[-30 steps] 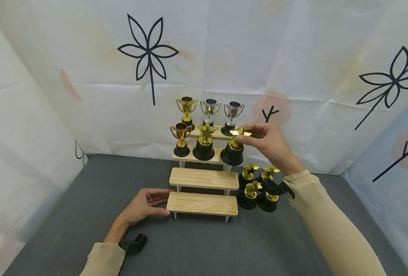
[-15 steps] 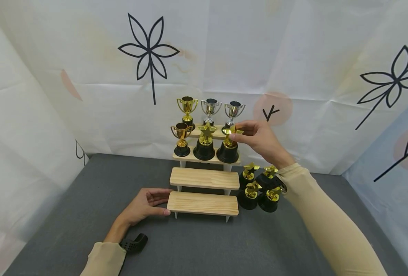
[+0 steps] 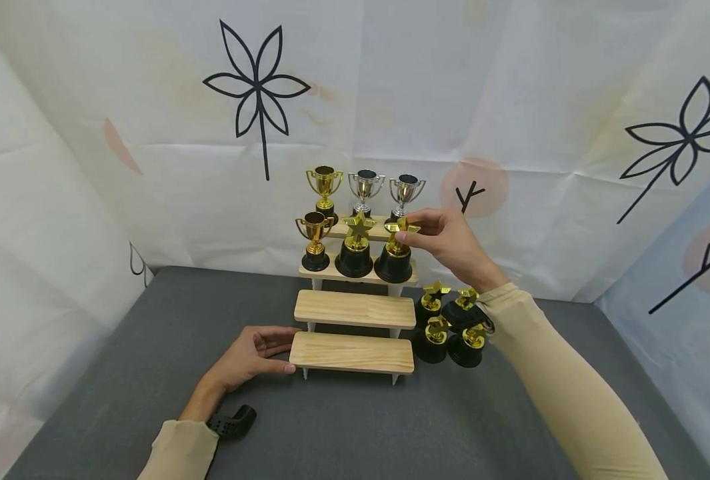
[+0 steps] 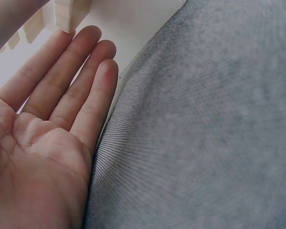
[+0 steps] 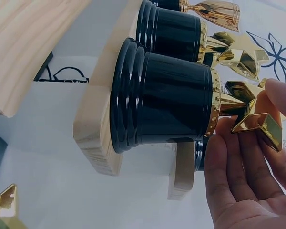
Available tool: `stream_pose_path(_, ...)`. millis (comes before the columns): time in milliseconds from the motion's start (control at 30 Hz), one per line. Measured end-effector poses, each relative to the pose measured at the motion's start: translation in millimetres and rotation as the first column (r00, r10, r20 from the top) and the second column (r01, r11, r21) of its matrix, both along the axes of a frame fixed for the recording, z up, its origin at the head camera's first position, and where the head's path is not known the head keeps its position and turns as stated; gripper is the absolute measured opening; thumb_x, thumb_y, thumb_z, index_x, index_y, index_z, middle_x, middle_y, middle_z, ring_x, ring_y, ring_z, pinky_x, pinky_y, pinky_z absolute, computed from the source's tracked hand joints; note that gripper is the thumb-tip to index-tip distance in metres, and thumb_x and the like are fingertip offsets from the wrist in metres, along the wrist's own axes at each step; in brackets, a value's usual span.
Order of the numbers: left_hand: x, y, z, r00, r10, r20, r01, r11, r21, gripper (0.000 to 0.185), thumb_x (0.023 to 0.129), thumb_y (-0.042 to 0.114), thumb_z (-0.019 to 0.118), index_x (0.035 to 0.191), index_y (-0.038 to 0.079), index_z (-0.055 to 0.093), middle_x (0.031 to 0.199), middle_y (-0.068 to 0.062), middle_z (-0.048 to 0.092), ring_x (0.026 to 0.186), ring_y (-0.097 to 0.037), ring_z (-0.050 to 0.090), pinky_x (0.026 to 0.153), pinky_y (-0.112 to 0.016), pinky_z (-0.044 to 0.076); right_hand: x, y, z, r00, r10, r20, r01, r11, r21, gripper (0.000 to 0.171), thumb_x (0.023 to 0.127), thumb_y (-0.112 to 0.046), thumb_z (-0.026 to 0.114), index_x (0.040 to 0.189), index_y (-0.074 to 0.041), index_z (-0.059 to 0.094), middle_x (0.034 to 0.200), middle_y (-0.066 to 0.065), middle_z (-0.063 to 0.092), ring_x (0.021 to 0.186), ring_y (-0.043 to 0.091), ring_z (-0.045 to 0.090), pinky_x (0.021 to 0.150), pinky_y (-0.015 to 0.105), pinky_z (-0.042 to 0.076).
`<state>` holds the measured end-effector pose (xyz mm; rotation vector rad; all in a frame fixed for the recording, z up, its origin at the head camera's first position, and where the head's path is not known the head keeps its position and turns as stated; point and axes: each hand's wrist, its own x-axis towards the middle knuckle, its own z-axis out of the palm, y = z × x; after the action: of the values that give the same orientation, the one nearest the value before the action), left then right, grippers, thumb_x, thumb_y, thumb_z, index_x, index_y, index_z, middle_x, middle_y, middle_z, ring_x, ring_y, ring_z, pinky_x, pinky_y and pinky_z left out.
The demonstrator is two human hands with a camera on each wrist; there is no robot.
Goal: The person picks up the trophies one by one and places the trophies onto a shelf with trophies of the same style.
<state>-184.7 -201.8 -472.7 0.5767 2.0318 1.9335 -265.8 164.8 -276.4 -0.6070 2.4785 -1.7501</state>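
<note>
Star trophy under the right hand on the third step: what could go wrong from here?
1. The right hand pinches only the star of the star trophy; a sideways tug as the grip lets go could tip it.
2. Its black base stands close beside the neighbouring star trophy, so a nudge might knock that one too.
3. The sleeve hangs right above the four spare trophies on the mat; pulling the arm back low may topple them.
</note>
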Motion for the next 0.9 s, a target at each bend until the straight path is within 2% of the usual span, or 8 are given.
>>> stream_pose_path(267, -0.3, -1.1, 0.3, 1.000, 0.003, -0.006, -0.003, 1.000, -0.001, 0.074, 0.077, 0.003, 0.088, 0.138, -0.015, 0.051, 0.138, -0.033, 0.054, 0.122, -0.023, 0.063, 0.104, -0.038, 0.053, -0.6, -1.2, -2.5, 1.000, 0.002, 0.004, -0.002, 1.000, -0.028, 0.037, 0.094, -0.006, 0.074, 0.127, 0.006, 0.063, 0.110, 0.014, 0.071, 0.096, 0.017, 0.069, 0.095, 0.034, 0.057)
stream_pose_path(500, -0.3, -0.6, -0.3, 1.000, -0.006, -0.009, 0.006, 1.000, 0.001, 0.073, 0.078, 0.003, 0.087, 0.139, -0.015, 0.051, 0.138, -0.033, 0.054, 0.124, -0.024, 0.062, 0.104, -0.039, 0.053, 4.0, 7.4, -8.0, 1.000, -0.004, -0.003, 0.004, 0.999, -0.053, 0.042, 0.094, -0.009, 0.075, 0.132, 0.003, 0.062, 0.119, 0.013, 0.070, 0.103, 0.017, 0.068, 0.104, 0.038, 0.053)
stream_pose_path(667, -0.6, -0.7, -0.6, 1.000, -0.009, -0.011, 0.009, 1.000, 0.001, 0.072, 0.078, 0.003, 0.087, 0.138, -0.015, 0.051, 0.138, -0.033, 0.054, 0.123, -0.022, 0.062, 0.106, -0.039, 0.052, 11.1, 17.7, -13.3, 1.000, -0.011, -0.020, 0.009, 0.995, -0.096, 0.043, 0.094, -0.008, 0.073, 0.134, 0.004, 0.061, 0.119, 0.011, 0.069, 0.106, 0.017, 0.068, 0.099, 0.033, 0.056)
stream_pose_path(900, -1.3, -0.7, -1.1, 1.000, -0.002, -0.014, 0.001, 1.000, -0.005, 0.073, 0.078, 0.003, 0.087, 0.138, -0.015, 0.051, 0.138, -0.033, 0.055, 0.124, -0.025, 0.062, 0.106, -0.039, 0.052, 27.6, 36.0, -20.8, 0.999, -0.046, -0.012, 0.044, 0.986, -0.159, 0.044, 0.096, -0.010, 0.073, 0.132, 0.011, 0.058, 0.117, 0.003, 0.071, 0.111, 0.016, 0.067, 0.100, 0.025, 0.054)
